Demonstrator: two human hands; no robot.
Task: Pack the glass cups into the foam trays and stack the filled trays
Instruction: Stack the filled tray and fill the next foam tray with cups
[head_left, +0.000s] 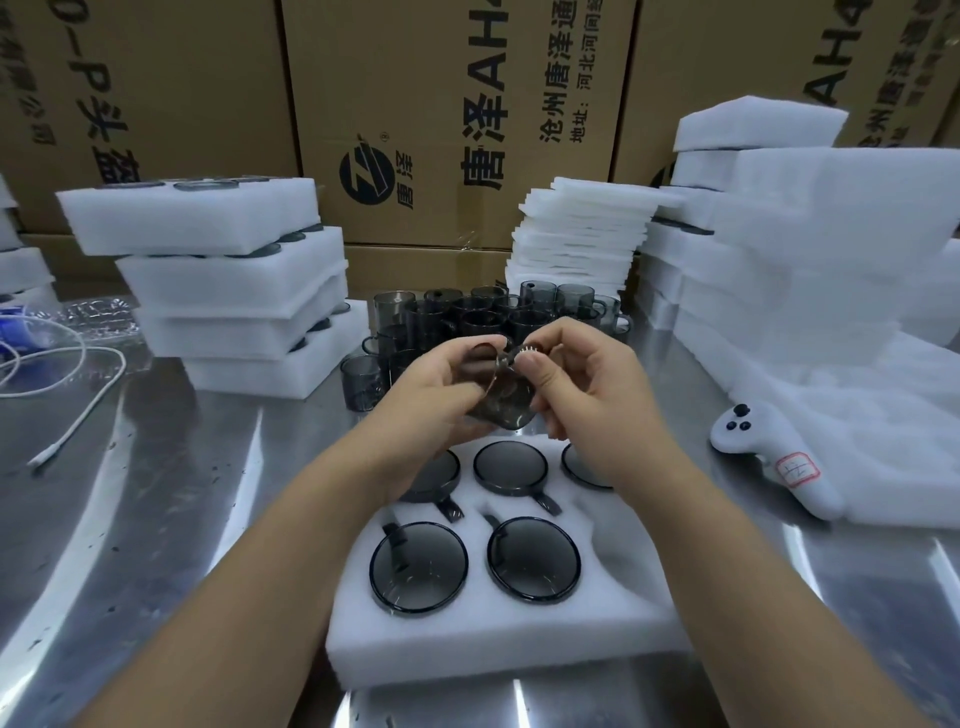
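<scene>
1. Currently, the left hand (441, 384) grips a smoky glass cup (501, 408) at frame centre, fingers curled round it.
2. The right hand (587, 395) pinches a small pale item (525, 353) (identity unclear) at the cup's upper edge.
3. A foam tray (467, 639) lies at lower centre, with five seated cups (418, 566) in its pockets.
4. Loose cups (467, 312) stand behind the hands; filled trays (228, 280) are stacked at upper left.

Both bare forearms are extended forward from the lower edge and angled in toward mid-frame. A glass cup (503, 410) is gripped from the left by the left hand (434, 387), fingers curled, thumb on top. Its upper edge is pinched by the right hand (589, 400) with thumb and forefinger; the remaining fingers are loosely curled.
</scene>
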